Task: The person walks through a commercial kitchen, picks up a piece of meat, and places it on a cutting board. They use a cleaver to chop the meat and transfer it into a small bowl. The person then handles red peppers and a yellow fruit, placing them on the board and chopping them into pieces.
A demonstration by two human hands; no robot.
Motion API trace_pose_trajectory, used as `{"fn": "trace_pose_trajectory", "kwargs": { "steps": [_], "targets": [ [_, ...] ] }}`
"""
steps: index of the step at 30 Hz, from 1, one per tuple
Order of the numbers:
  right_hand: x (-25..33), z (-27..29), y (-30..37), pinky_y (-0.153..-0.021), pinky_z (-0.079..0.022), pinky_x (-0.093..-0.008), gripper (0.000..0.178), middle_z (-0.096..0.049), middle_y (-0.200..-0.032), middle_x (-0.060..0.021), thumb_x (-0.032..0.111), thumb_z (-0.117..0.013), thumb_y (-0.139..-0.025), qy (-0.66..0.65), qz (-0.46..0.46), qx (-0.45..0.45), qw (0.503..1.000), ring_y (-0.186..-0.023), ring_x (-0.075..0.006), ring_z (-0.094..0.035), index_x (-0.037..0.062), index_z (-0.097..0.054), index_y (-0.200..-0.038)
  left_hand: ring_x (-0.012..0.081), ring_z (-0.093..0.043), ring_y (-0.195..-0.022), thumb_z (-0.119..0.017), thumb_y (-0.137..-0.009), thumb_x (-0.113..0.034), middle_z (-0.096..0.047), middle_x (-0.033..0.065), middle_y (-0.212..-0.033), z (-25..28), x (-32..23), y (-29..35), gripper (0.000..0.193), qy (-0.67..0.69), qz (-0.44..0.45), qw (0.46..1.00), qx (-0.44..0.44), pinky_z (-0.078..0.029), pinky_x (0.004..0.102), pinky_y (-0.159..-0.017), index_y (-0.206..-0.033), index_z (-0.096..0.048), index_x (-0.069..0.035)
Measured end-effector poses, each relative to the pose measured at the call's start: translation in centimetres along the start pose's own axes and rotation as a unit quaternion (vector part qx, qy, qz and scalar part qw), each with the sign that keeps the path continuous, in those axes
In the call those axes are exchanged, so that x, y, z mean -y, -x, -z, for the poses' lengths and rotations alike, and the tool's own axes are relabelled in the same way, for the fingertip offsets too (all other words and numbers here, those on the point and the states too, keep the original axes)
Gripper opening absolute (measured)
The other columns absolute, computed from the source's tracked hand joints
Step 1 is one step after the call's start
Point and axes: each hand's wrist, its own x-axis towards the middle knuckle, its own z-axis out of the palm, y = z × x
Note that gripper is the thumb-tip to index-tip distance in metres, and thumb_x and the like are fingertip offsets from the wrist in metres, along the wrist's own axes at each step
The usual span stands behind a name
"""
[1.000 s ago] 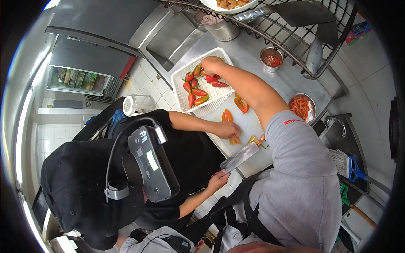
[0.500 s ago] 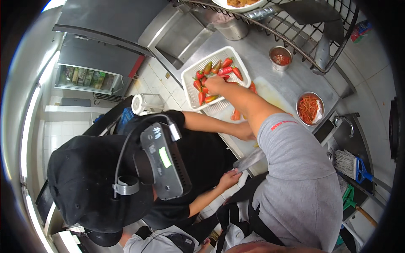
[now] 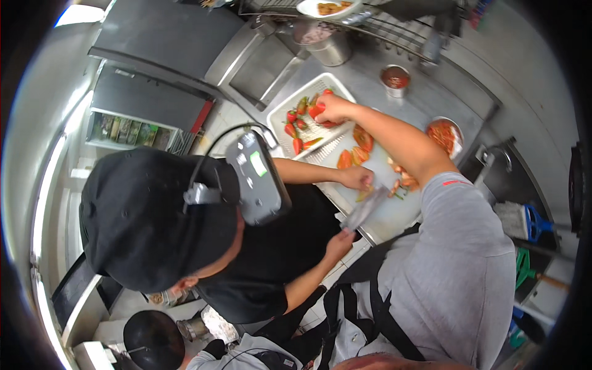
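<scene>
My right hand reaches over a white plastic basket, its fingers closed round red peppers near the right side. Several red and green peppers lie in the basket's left part. Beside the basket, split orange-red peppers rest on a white cutting board, with cut pieces under my forearm. A co-worker in black holds a knife, blurred by motion, over the board; the co-worker's other hand pinches a pale green piece. My left hand is out of view.
A metal cup of red sauce, a bowl of red shreds and a pot stand on the steel counter. Above hangs a wire rack. The co-worker's cap and body are close on my left.
My right hand has moved right and up inside the basket, gathering red peppers. Fewer peppers show there. The co-worker's head has shifted, and the knife has moved further over the board.
</scene>
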Motion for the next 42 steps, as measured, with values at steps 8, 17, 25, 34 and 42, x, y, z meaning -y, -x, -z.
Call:
{"fn": "trace_pose_trajectory", "kwargs": {
  "steps": [8,17,25,34,42],
  "targets": [
    [-1.6,5.5,25.3,-0.058,-0.052,-0.0236,0.025,-0.078,-0.104,-0.0056,0.030,-0.074,-0.107,-0.354,-0.021,-0.017,0.935,-0.065,-0.0052,-0.061,0.0086,-0.068,-0.119,0.0182,-0.066,-0.094,-0.057,-0.115,-0.036,-0.069,0.0043,-0.099,1.1,-4.6,-0.4,0.035,0.440,0.187,0.854,0.204,-0.055,0.0345,-0.082,-0.123,-0.068,-0.004],
    [-3.3,-9.9,58.3,-0.066,-0.057,-0.0246,0.034,-0.076,-0.114,-0.0107,0.032,-0.068,-0.111,-0.546,-0.075,-0.139,0.823,-0.078,-0.0084,-0.065,0.0087,-0.061,-0.134,0.0119,-0.064,-0.104,-0.062,-0.112,-0.045,-0.071,0.0001,-0.115,-12.3,-5.6,17.9,0.044,-0.477,0.076,0.807,0.341,-0.053,0.0324,-0.083,-0.132,-0.070,-0.007],
    [-1.0,-23.0,80.7,-0.068,-0.053,-0.0290,0.028,-0.069,-0.100,-0.0023,0.028,-0.069,-0.109,-0.511,-0.171,-0.285,0.793,-0.079,-0.0090,-0.064,0.0076,-0.065,-0.128,0.0354,-0.068,-0.128,-0.049,-0.117,-0.049,-0.059,0.0165,-0.150,-38.9,-1.5,26.4,0.061,-0.183,0.094,0.863,0.461,-0.057,0.0600,-0.108,-0.161,-0.044,-0.008],
    [-5.3,-27.7,108.7,-0.064,-0.058,-0.0344,0.038,-0.075,-0.105,-0.0140,0.028,-0.061,-0.114,-0.591,-0.112,-0.472,0.645,-0.080,-0.0214,-0.071,0.0080,-0.059,-0.146,0.0309,-0.074,-0.092,-0.052,-0.114,-0.057,-0.070,0.0095,-0.098,-53.6,18.8,30.1,0.047,-0.148,0.297,0.843,0.423,-0.061,0.0591,-0.096,-0.124,-0.061,-0.012],
    [-7.4,-32.1,133.1,-0.045,-0.035,-0.0320,0.049,-0.061,-0.079,-0.0038,0.055,-0.052,-0.113,-0.471,-0.302,-0.550,0.620,-0.056,-0.0119,-0.049,0.0127,-0.068,-0.131,0.0219,-0.059,-0.055,-0.071,-0.101,-0.064,-0.062,0.0075,-0.069,-67.1,35.3,33.7,0.059,-0.563,0.065,0.730,0.382,-0.047,0.0385,-0.051,-0.093,-0.069,-0.005]
  ]
}}
